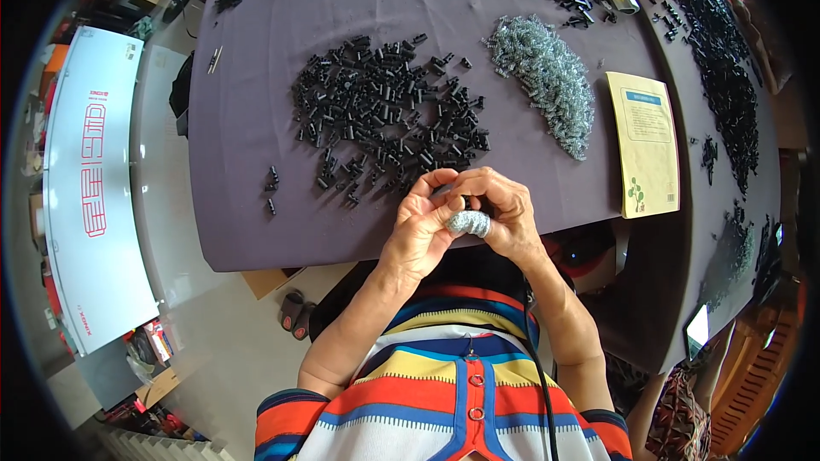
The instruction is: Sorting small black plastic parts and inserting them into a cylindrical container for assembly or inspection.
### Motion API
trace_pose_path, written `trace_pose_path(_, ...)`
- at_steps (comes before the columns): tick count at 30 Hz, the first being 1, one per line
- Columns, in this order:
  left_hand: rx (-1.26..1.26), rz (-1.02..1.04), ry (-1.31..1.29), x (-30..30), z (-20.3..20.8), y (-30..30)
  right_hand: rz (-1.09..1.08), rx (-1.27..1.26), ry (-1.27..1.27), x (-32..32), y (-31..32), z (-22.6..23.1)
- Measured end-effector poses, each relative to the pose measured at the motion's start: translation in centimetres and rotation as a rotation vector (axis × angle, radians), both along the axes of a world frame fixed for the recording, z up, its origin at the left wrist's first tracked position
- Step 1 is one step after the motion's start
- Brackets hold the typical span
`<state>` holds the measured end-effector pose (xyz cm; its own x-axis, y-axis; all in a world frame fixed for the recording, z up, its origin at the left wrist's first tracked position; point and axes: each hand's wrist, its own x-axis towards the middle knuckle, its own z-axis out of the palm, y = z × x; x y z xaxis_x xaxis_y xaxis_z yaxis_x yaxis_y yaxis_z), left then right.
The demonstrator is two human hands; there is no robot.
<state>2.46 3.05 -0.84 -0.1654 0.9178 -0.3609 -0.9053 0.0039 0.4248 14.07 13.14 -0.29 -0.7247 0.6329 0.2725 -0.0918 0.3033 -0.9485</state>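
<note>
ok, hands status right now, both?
Left hand: fingers curled, pinching a small black plastic part, mostly hidden.
Right hand: closed on the same part; grey wrap on the thumb.

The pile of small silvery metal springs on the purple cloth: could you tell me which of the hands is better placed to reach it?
Probably the right hand: the springs lie up and to its right, whereas the left hand would cross over.

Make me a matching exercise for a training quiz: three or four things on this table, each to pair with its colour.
Things:
1. tablecloth
2. springs
3. booklet
4. small parts

Colours:
a. black
b. yellow
c. purple-grey
d. silvery

Pairs: 1-c, 2-d, 3-b, 4-a
</note>
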Motion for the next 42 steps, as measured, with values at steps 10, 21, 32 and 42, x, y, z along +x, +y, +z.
trace_pose_path(10, -0.059, 0.118, 0.064, 0.0, 0.0, 0.5, 0.019, 0.034, -0.011, 0.1, 0.1, 0.4)
trace_pose_path(21, 0.006, 0.06, 0.053, -0.6, -0.1, -0.4, -0.407, 0.291, -0.226, 2.6, 3.6, 1.6)
trace_pose_path(32, -0.052, 0.222, 0.283, -3.0, 1.8, -2.0, -0.61, 0.995, -0.684, 0.2, 7.7, 0.5)
trace_pose_path(42, -0.454, 0.472, 1.277, -9.1, 0.2, -8.5, -0.391, 0.924, -0.642, 0.6, 7.9, 1.0)
